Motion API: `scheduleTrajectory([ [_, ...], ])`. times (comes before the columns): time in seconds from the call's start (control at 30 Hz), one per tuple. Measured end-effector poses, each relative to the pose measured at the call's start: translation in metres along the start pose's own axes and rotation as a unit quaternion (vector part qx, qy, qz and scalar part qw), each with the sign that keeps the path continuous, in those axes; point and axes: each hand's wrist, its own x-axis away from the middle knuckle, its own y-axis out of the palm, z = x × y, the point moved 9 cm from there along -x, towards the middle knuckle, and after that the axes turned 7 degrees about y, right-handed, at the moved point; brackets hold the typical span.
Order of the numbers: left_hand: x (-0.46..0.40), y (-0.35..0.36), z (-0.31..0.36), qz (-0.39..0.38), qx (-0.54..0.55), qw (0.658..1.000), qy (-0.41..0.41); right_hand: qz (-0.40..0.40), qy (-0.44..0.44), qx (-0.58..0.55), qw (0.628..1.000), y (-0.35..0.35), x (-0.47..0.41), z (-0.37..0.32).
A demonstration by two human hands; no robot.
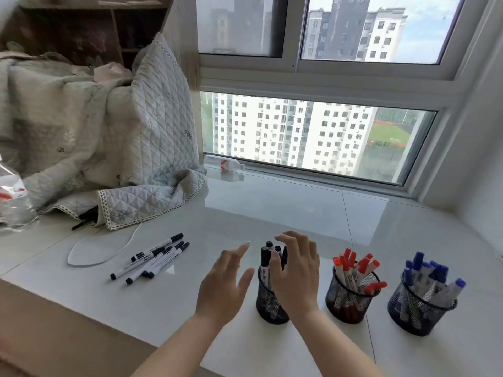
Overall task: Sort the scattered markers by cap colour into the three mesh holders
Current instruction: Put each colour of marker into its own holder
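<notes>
Both my hands are out over the white table [168,303]. My left hand [223,284] hangs flat with fingers spread, holding nothing, just left of the black-cap holder [268,306]. My right hand [295,273] sits right in front of that holder, fingers loosely bent over the tops of the black markers [268,257] standing in it. Can't really tell if my grip there is actually on a marker or only touching, since my hand covers most of the holder. To the right, near each other, are the red-cap holder [351,300] and the blue-cap holder [420,311], both pretty full. Further left, five loose black-cap markers [152,258] lie bunched on the table, well apart from my hands. Behind them there's a white cable [92,257], a quilted blanket [109,137], and a clear bottle [13,197] cut off at the left edge.
</notes>
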Motion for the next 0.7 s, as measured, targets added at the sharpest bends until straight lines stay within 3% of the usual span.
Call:
scheduleTrajectory([
  [0.1, 0.011, -0.021, -0.044, 0.018, -0.017, 0.998, -0.053, 0.012, -0.081, -0.017, 0.996, 0.017, 0.012, -0.045],
  [0.17, 0.021, -0.036, -0.082, 0.021, -0.041, 0.994, -0.099, -0.025, -0.103, -0.028, 0.994, 0.042, 0.021, -0.063],
  [0.33, 0.047, -0.079, -0.182, 0.026, -0.144, 0.967, -0.209, -0.265, 0.027, -0.067, 0.962, 0.146, 0.051, -0.053],
  [0.4, 0.055, -0.093, -0.216, 0.021, -0.186, 0.951, -0.248, -0.318, 0.066, -0.068, 0.943, 0.181, 0.062, -0.049],
  [0.57, 0.059, -0.105, -0.269, 0.055, -0.144, 0.939, -0.306, -0.351, 0.195, -0.098, 0.911, 0.242, 0.084, -0.034],
  [0.63, 0.051, -0.106, -0.280, 0.087, -0.093, 0.942, -0.310, -0.340, 0.191, -0.083, 0.917, 0.257, 0.084, -0.034],
  [0.7, 0.036, -0.097, -0.280, 0.065, -0.085, 0.959, -0.263, -0.333, 0.178, -0.075, 0.923, 0.271, 0.078, -0.038],
])
